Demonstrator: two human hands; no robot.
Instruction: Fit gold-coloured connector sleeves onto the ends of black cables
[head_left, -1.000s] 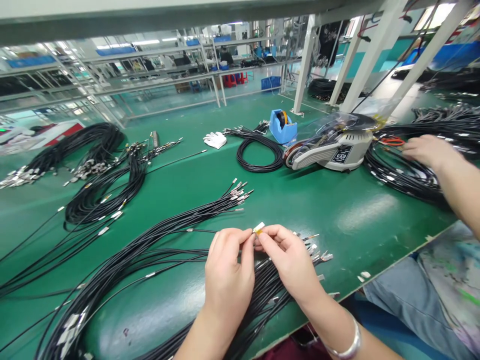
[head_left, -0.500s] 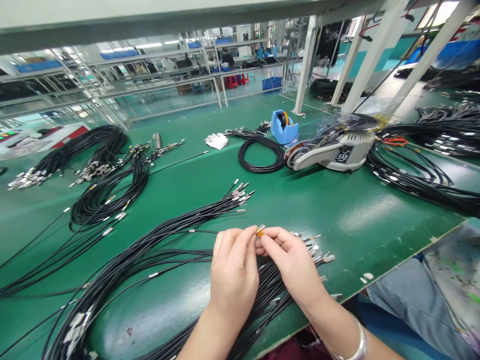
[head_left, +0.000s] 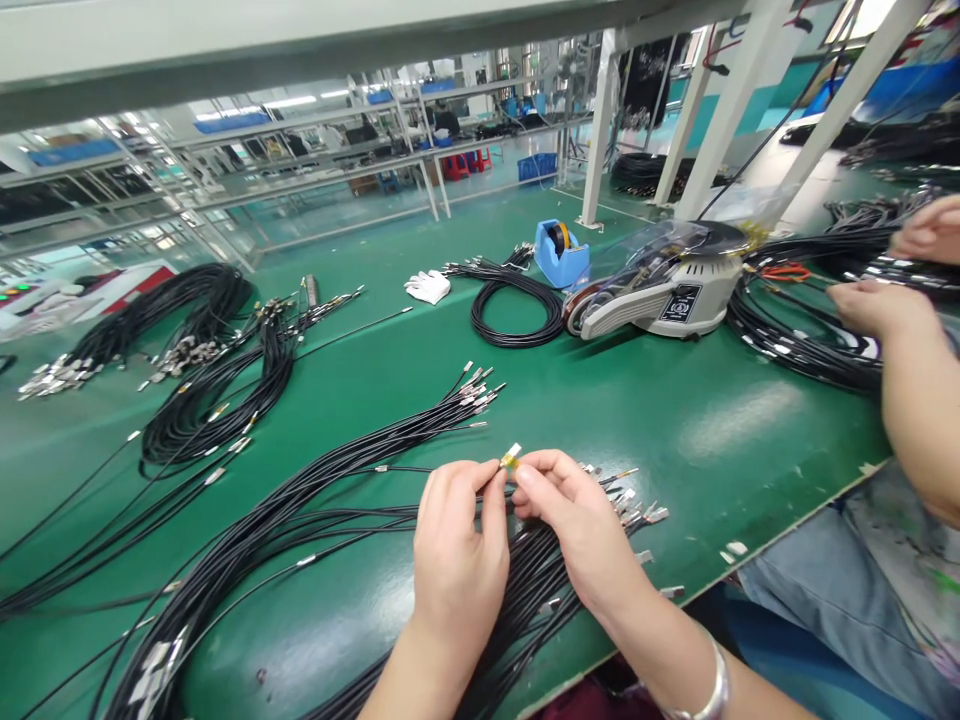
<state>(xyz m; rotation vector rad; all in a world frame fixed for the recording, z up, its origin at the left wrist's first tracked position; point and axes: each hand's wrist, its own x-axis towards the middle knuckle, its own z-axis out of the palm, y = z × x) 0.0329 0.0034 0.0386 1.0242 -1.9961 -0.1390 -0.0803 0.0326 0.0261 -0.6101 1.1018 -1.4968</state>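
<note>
My left hand pinches a thin black cable near its end. A small piece of yellow tape sits at that cable end, just below a whitish tip. My right hand is closed at the tape's right edge, thumb against fingers, and the tape seems gripped there. Below both hands lies a bundle of black cables with silvery ends pointing right. Another bundle curves in from the left, its tips beyond my hands.
Farther back stand a blue tape dispenser and a grey tape machine, with a white glove and coiled cable nearby. At right, a co-worker's hands are over more coils. White posts rise behind.
The cable end has tilted upward, showing more of its whitish tip and the yellow tape. My left fingertips have moved slightly left and down. A co-worker's hands have come in at the right.
</note>
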